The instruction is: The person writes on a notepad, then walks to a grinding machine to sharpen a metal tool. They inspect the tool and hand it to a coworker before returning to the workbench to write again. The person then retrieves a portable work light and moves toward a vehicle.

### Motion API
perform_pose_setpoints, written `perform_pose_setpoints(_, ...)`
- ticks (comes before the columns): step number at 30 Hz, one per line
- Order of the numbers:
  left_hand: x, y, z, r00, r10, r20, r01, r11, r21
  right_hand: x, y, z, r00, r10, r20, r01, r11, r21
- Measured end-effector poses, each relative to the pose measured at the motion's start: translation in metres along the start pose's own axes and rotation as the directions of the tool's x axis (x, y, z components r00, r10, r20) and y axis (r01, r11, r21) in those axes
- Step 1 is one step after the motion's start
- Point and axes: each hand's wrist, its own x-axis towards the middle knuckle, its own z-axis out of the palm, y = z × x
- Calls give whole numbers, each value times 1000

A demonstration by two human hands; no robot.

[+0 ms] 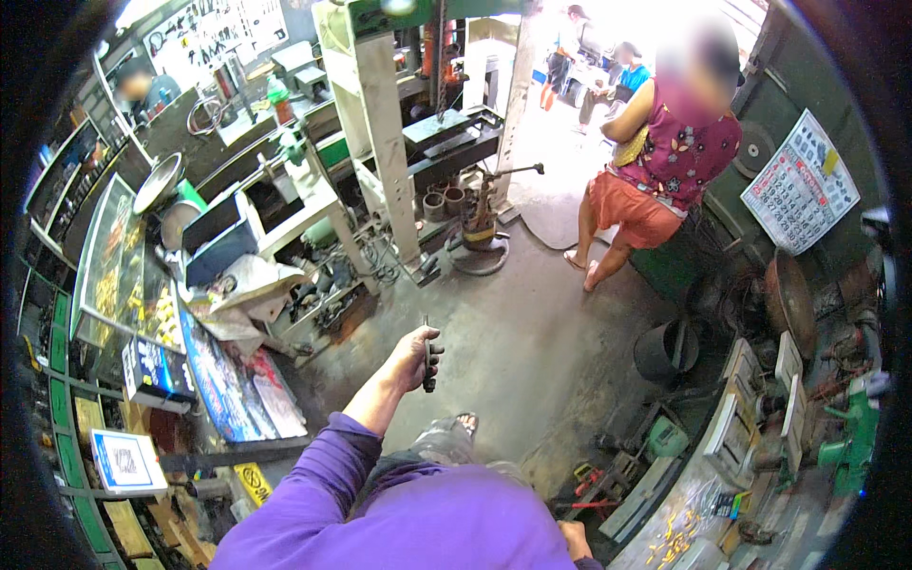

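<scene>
My left hand [411,361] is stretched out ahead of my purple sleeve, its fingers wrapped round a slim dark rod-like metal tool [429,382]. The tool stands roughly upright, its thin end above the thumb and its thicker end below the fingers; its exact kind does not show. Low in the picture, my right hand [575,541] hangs beside my body. Most of its fingers are hidden, so what it holds, if anything, cannot be seen.
A person in a floral top [679,142] stands by the doorway. A tall press frame [385,142] and a bottle jack [478,231] stand ahead. A glass display case [114,266] lines the left. On the right are a black bucket [665,350] and a green vise-like machine [860,427].
</scene>
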Motion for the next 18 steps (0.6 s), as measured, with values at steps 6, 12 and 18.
perform_pose_setpoints(6, 91, 31, 40, 997, 30, -76, -12, 971, 237, 88, -38, -13, 998, -54, 43, 45, 982, 183)
perform_pose_setpoints(12, 190, -31, 14, 838, 540, -76, -115, 311, 943, 189, -218, -39, 939, -143, 312, 264, 883, -388)
perform_pose_setpoints(18, 242, -84, -39, 943, -261, 208, -333, -704, 628, 246, -450, -152, 962, -239, 130, 224, 967, 119)
